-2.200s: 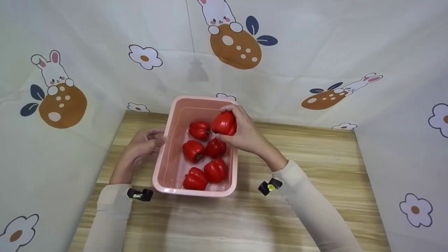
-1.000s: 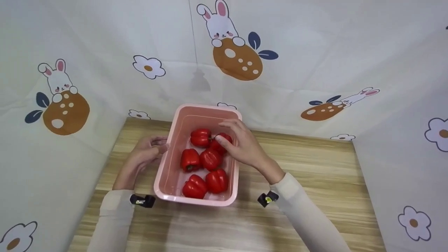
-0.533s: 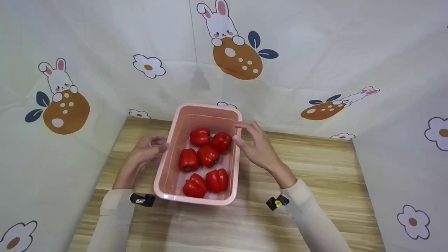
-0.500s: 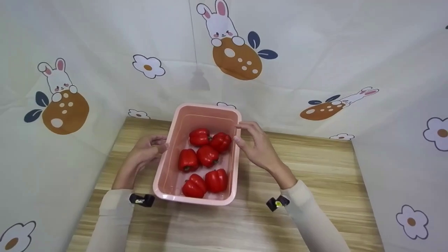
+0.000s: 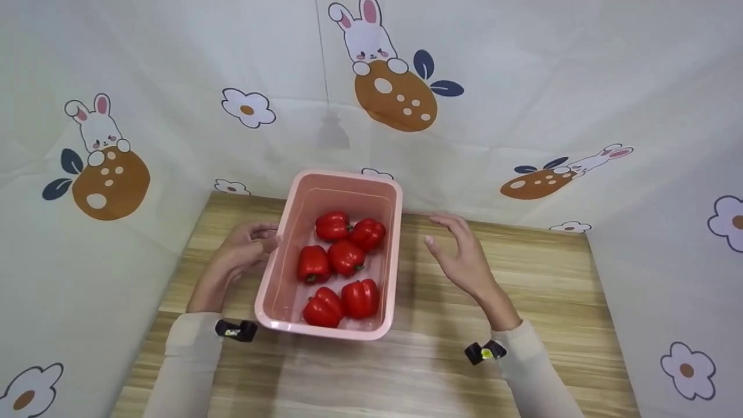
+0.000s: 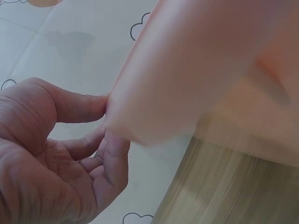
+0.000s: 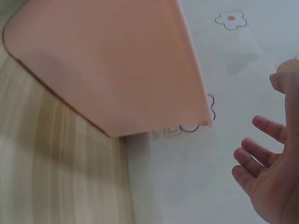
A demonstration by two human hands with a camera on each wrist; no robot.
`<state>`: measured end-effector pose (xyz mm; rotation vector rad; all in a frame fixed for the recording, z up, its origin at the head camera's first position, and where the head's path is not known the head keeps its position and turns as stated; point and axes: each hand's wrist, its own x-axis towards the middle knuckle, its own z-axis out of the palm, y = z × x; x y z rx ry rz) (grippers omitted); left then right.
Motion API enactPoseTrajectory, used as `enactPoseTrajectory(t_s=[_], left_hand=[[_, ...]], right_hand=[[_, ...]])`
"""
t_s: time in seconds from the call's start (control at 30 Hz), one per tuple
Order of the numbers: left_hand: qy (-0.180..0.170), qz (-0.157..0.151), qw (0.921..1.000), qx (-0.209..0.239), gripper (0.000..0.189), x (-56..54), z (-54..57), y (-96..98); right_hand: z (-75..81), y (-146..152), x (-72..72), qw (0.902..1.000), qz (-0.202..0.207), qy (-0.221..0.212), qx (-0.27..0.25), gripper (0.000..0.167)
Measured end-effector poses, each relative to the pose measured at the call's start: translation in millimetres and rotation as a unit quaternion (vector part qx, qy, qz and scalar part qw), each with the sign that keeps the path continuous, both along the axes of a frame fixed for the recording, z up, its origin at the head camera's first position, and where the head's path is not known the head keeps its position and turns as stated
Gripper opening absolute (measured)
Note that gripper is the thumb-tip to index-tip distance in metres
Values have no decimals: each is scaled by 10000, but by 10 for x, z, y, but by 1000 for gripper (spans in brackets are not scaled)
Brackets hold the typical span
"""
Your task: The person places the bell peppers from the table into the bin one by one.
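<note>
A pink rectangular plastic tub (image 5: 396, 261) stands on the table, with several red bell peppers (image 5: 346, 258) lying loose in it. My left hand (image 5: 246, 251) is at the tub's left rim; in the left wrist view its thumb (image 6: 86, 108) is on top and the fingers are curled beneath, pinching the rim edge. To the right of the tub, my right hand (image 5: 464, 261) is held in the air, apart from the tub, with nothing in it. Its fingers (image 7: 254, 156) are spread and relaxed in the right wrist view.
The wood-grain table (image 5: 522, 278) extends to the right of the tub and in front of it. Pale fabric walls (image 5: 493, 69) printed with rabbits and flowers enclose the back and both sides. A small black camera sits on each wrist.
The right hand set the bell pepper it held down among the others at the tub's back right and let go. It then moved right, out past the rim. The left hand stayed on the rim.
</note>
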<state>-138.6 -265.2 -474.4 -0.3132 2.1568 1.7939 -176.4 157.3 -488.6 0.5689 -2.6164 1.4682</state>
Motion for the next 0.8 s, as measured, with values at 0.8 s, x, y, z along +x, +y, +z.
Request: enactPoseTrajectory(t_s=[0.8], left_hand=[[40, 109, 9999, -83, 56, 2, -19, -38]], right_hand=[[-462, 455, 197, 9978, -440, -449, -227, 44]])
